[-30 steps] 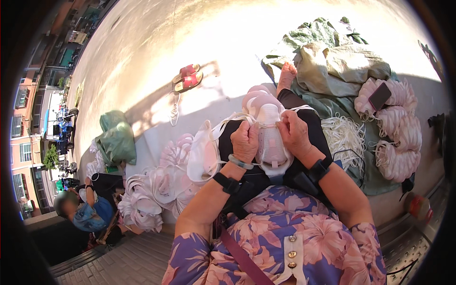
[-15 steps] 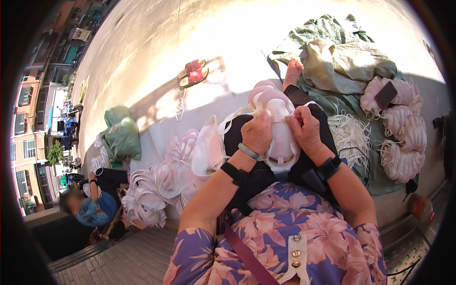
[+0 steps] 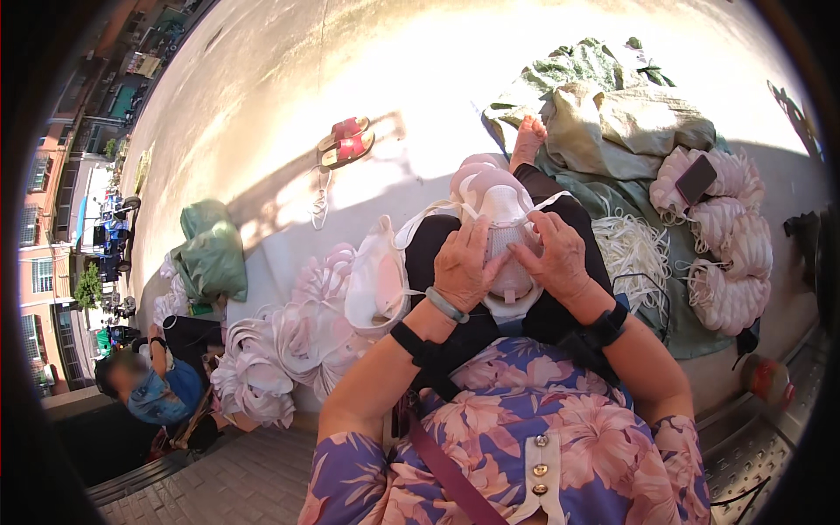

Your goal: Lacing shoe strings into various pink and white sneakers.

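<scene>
A pale pink and white shoe upper (image 3: pixel 510 229) lies across my lap, its toe end towards me. My left hand (image 3: pixel 466 267) grips its left side, fingers stretched along the edge and thumb on the mesh middle. On the right side, my right hand (image 3: pixel 556 258) holds the same upper, with its index finger bent near the lace holes and its thumb close to the left one. A white shoelace (image 3: pixel 424 219) trails out to the left from the upper; another end runs off to the right. More uppers are stacked beyond it on my lap.
Left of my knee lie a loose upper (image 3: pixel 376 280) and heaped uppers (image 3: pixel 302 337). White laces (image 3: pixel 630 254) and pink bundles (image 3: pixel 731 245) with a phone (image 3: pixel 696 180) lie right. Red sandals (image 3: pixel 346 144), a green bag (image 3: pixel 210 254) and a seated person (image 3: pixel 157 385) are farther off.
My fingers have gone from a pinch at the lace area to lying along the upper's sides, thumbs brought closer together. The whole view has shifted slightly.
</scene>
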A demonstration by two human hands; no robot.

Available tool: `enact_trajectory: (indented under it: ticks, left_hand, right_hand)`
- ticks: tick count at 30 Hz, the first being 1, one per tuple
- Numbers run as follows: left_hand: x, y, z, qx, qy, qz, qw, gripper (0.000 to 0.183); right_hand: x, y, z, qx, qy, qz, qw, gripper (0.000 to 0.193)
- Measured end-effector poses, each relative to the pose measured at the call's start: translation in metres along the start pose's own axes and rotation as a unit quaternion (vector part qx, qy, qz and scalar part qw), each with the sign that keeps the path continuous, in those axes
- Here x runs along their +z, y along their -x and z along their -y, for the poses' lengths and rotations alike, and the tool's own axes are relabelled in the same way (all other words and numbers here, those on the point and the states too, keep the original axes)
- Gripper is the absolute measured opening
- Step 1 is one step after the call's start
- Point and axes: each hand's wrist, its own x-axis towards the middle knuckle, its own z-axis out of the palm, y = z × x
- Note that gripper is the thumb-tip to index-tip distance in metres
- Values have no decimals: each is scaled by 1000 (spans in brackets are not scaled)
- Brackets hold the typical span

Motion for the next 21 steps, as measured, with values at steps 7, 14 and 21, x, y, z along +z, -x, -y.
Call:
enact_trajectory:
  ticks: [7, 14, 21]
  left_hand:
    - [-3, 3, 0, -35, 4, 25, 999, 44]
    - [1, -2, -4, -40, -55, 56, 996, 35]
    - [8, -12, -5, -76, -100, 156, 980, 22]
  right_hand:
    - [-5, 0, -3, 38, 34, 61, 997, 35]
    - [-6, -5, -2, -29, 96, 43, 994, 18]
    - [2, -4, -4, -60, 145, 26, 987, 11]
